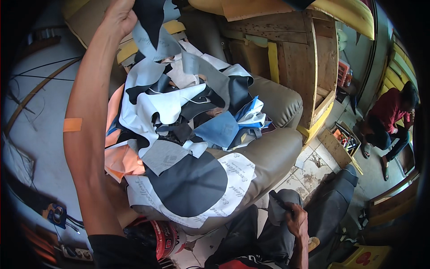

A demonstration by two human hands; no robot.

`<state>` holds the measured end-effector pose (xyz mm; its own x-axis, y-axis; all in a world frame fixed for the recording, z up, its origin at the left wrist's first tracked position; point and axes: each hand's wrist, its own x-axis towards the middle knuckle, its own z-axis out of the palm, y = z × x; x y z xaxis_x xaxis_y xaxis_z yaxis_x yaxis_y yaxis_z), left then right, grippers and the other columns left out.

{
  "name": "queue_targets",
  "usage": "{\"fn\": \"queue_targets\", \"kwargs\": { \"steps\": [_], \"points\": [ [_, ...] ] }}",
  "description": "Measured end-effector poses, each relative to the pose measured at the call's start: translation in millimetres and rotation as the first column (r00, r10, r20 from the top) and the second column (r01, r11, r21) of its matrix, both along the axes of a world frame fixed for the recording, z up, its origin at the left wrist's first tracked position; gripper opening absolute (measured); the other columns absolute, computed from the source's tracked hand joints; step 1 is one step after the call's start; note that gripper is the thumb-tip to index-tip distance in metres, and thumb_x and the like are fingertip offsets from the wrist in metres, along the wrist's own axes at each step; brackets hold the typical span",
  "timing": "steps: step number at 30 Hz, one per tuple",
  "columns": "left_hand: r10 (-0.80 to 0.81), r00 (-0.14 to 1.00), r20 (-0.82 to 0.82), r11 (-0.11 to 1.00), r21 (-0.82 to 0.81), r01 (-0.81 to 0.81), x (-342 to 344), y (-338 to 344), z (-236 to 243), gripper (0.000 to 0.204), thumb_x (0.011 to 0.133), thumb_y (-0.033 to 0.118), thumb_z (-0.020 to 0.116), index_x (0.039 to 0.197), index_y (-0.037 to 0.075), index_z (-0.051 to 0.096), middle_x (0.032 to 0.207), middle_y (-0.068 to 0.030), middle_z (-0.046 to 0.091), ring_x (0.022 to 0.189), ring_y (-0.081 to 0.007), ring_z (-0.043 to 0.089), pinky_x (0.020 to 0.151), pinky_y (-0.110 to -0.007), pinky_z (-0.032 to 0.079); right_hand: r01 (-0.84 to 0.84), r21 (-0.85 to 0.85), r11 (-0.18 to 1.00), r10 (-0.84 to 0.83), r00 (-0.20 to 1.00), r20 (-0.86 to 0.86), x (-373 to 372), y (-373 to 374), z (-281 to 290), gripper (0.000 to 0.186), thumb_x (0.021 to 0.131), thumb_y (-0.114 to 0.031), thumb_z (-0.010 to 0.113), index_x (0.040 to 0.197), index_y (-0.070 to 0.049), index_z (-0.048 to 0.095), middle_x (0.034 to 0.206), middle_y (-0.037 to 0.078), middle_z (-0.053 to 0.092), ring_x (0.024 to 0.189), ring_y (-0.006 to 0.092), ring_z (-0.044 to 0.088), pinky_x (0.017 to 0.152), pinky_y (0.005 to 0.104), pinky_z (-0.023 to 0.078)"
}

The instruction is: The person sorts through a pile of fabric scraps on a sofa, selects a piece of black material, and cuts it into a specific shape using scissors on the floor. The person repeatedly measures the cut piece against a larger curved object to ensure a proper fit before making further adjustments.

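At the upper left my left hand (120, 19) is closed on a strip of black and grey upholstery fabric (156, 38), lifted over a heap of scraps. The heap (168, 105) mixes white, grey, black, blue and orange pieces on a brown padded seat (277, 152). On the seat's near side lies a round dark grey piece (188, 186) over white printed backing (239, 175). Low on the right, beside my leg, my right hand (296, 219) is closed round a dark grey piece of fabric (283, 208). Whether it also holds a dark tool is unclear.
A bare wooden furniture frame (309, 67) with yellow foam stands beyond the seat. A wooden box of tools (345, 139) sits on the tiled floor, near a seated person in a red shirt (389, 112). A red container (165, 240) stands below the seat, left of my legs.
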<state>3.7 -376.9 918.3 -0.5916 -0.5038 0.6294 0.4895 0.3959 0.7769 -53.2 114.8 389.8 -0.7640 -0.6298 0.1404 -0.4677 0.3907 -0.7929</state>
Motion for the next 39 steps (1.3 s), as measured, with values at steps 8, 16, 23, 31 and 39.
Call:
{"fn": "queue_targets", "kwargs": {
  "steps": [8,16,23,31,39],
  "points": [
    [0.271,0.956,0.109,0.961,-0.086,-0.262,35.6,-10.3,-37.6,0.029,0.096,0.023,0.069,0.114,0.0,0.063,0.103,-0.0077,0.069,0.092,-0.0165,0.067,0.086,-0.031,0.056,0.009,0.015,1.0,-0.008,0.999,-0.038,7.3,15.1,1.8,0.035,0.08,-0.004,0.058,0.113,-0.002,0.07,0.103,0.022,0.07,0.096,0.0388,0.069,0.088,0.0421,0.054],
    [0.233,0.969,0.084,0.969,-0.105,-0.224,76.4,0.7,-45.1,0.025,0.092,0.024,0.071,0.105,0.002,0.067,0.1,-0.0069,0.069,0.091,-0.0154,0.065,0.085,-0.029,0.052,-0.028,0.007,1.0,0.028,0.998,-0.054,-9.5,-1.2,42.4,0.034,0.079,-0.006,0.057,0.11,-0.001,0.07,0.099,0.021,0.071,0.094,0.0385,0.069,0.087,0.0434,0.055],
    [0.111,0.994,-0.024,0.994,-0.02,-0.112,108.2,11.4,-44.5,0.024,0.087,0.023,0.067,0.102,0.004,0.067,0.091,-0.0051,0.068,0.081,-0.0166,0.065,0.075,-0.031,0.054,-0.332,-0.417,0.846,0.113,0.876,-0.468,-43.4,-127.7,193.2,0.05,0.087,-0.001,0.062,0.137,-0.009,0.058,0.133,0.021,0.06,0.126,0.0382,0.057,0.104,0.0414,0.047],
    [-0.226,0.971,-0.078,0.972,-0.08,0.219,163.9,74.0,-85.7,0.036,0.087,0.025,0.061,0.111,-0.002,0.062,0.098,-0.0152,0.069,0.087,-0.0244,0.067,0.075,-0.034,0.053,-0.565,-0.482,0.669,0.619,0.783,-0.06,-23.0,-180.0,222.1,0.077,0.093,-0.039,0.071,0.153,-0.006,0.036,0.155,0.019,0.04,0.142,0.0361,0.042,0.112,0.0476,0.041],
    [-0.868,0.406,0.286,0.377,-0.154,0.913,187.9,161.5,-255.0,0.015,0.079,0.012,0.065,0.079,0.002,0.054,0.079,-0.0101,0.055,0.082,-0.0394,0.06,0.077,-0.054,0.048,-0.657,-0.612,0.44,0.895,0.268,0.357,6.2,-147.0,125.0,0.073,0.087,-0.022,0.081,0.149,-0.005,0.047,0.131,0.005,0.062,0.11,0.0084,0.056,0.091,0.029,0.047]
  ]
}}
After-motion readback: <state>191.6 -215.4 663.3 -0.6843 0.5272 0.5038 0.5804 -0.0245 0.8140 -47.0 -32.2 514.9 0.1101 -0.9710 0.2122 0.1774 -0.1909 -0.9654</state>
